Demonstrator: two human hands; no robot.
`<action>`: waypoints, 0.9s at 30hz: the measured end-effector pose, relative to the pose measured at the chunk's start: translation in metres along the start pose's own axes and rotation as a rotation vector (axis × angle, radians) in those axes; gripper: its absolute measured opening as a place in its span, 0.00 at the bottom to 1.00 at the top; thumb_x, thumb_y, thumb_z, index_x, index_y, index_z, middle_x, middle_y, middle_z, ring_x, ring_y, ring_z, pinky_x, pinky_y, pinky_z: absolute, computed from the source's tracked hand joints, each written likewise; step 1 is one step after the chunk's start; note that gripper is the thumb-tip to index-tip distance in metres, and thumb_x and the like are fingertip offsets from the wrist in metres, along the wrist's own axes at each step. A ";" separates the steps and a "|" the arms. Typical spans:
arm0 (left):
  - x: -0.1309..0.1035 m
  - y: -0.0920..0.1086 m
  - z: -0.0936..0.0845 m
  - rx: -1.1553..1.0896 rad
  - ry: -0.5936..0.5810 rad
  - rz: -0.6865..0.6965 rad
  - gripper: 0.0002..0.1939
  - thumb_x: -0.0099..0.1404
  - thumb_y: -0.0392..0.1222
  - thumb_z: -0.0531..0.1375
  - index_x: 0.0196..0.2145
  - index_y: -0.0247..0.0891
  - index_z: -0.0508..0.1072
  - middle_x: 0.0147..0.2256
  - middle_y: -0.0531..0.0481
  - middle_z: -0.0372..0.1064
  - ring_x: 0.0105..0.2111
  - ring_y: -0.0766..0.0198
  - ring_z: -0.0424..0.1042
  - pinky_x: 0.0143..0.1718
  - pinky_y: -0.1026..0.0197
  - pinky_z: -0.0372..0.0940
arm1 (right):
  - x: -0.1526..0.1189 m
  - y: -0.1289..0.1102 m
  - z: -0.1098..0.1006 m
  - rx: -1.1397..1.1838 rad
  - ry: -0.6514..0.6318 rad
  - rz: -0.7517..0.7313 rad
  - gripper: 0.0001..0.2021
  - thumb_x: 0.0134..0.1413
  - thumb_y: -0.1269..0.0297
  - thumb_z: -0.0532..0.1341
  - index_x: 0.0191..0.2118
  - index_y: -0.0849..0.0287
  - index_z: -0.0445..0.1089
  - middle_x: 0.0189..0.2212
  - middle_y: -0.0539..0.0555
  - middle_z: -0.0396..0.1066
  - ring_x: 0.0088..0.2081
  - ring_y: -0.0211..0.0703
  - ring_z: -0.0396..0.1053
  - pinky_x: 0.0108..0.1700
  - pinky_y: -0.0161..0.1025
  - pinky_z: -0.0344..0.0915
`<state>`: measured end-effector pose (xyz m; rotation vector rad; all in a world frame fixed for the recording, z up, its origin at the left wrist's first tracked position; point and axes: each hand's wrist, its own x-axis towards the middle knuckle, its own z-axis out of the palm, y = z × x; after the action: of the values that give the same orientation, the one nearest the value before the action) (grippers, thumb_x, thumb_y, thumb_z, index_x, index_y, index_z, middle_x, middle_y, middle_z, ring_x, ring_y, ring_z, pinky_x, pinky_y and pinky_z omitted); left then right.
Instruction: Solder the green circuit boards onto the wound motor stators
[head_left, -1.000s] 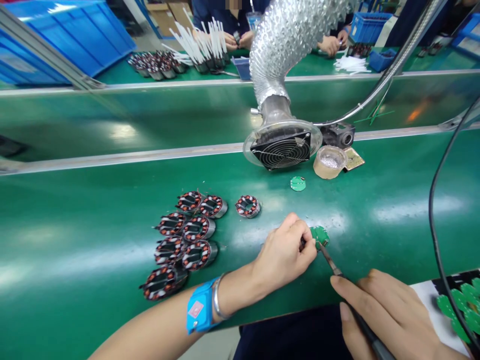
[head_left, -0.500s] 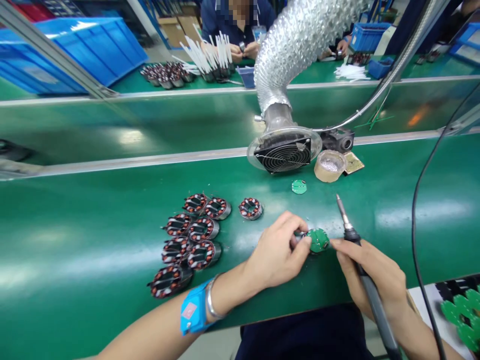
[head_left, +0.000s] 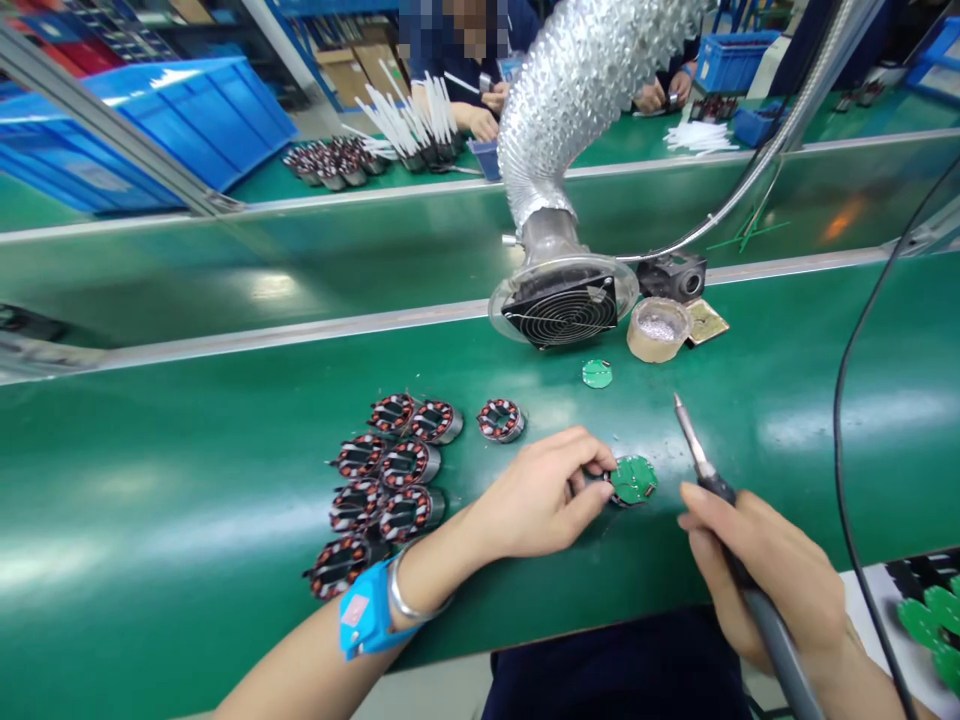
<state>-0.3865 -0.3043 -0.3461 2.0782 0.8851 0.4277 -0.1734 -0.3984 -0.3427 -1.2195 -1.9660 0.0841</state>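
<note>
My left hand (head_left: 551, 492) pinches the left edge of a round green circuit board (head_left: 635, 480), which sits on a motor stator mostly hidden beneath it. In my right hand (head_left: 776, 560) is a soldering iron (head_left: 696, 448), its bare tip pointing up and away, to the right of the board and apart from it. A single stator (head_left: 501, 420) with copper windings stands left of my left hand. Farther left, several more stators (head_left: 406, 462) are grouped in rows. Another green board (head_left: 597, 374) lies flat beyond my hands.
A fume fan (head_left: 566, 312) on a silver duct (head_left: 536, 120) hangs over the bench. Near it are a round solder-filled tub (head_left: 658, 335), a small square tin (head_left: 705, 323) and a dark iron holder (head_left: 673, 277). A black cable (head_left: 841, 420) crosses at right. A person works opposite.
My right hand has drawn the soldering iron slightly right, and its fingers have come away from the board's edge. My left hand has shifted slightly left, its fingertips still on the board's side.
</note>
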 end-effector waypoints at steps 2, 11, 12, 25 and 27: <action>0.004 0.003 0.003 0.004 0.015 -0.038 0.04 0.61 0.35 0.58 0.35 0.36 0.73 0.34 0.51 0.67 0.25 0.70 0.67 0.31 0.66 0.65 | -0.004 -0.010 -0.012 -0.054 -0.076 -0.037 0.23 0.54 0.75 0.61 0.57 0.62 0.66 0.29 0.53 0.70 0.27 0.38 0.69 0.29 0.36 0.69; 0.009 0.006 0.017 0.038 0.099 -0.104 0.04 0.56 0.33 0.59 0.25 0.36 0.72 0.28 0.53 0.66 0.24 0.71 0.66 0.27 0.68 0.62 | -0.006 -0.026 -0.008 -0.117 -0.137 -0.137 0.16 0.49 0.78 0.58 0.44 0.66 0.72 0.21 0.50 0.66 0.22 0.36 0.64 0.22 0.35 0.63; 0.009 0.006 0.018 0.046 0.108 -0.113 0.04 0.56 0.33 0.59 0.25 0.36 0.72 0.27 0.53 0.66 0.24 0.71 0.65 0.27 0.68 0.62 | -0.006 -0.025 -0.006 -0.115 -0.128 -0.149 0.16 0.48 0.78 0.57 0.44 0.67 0.72 0.21 0.50 0.66 0.22 0.36 0.63 0.22 0.35 0.63; 0.007 0.006 0.031 0.102 0.193 -0.092 0.04 0.58 0.33 0.57 0.25 0.37 0.69 0.27 0.54 0.64 0.22 0.72 0.62 0.25 0.68 0.59 | -0.004 -0.025 -0.004 -0.120 -0.102 -0.160 0.16 0.49 0.77 0.56 0.45 0.66 0.72 0.21 0.51 0.65 0.22 0.36 0.61 0.22 0.35 0.60; 0.007 0.006 0.032 0.099 0.200 -0.096 0.05 0.58 0.33 0.57 0.25 0.37 0.68 0.27 0.54 0.64 0.22 0.72 0.63 0.25 0.69 0.59 | -0.005 -0.025 -0.004 -0.115 -0.104 -0.158 0.16 0.49 0.78 0.57 0.45 0.68 0.72 0.21 0.51 0.66 0.22 0.37 0.61 0.22 0.36 0.61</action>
<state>-0.3608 -0.3194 -0.3609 2.0984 1.1391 0.5571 -0.1878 -0.4168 -0.3323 -1.1476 -2.1765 -0.0468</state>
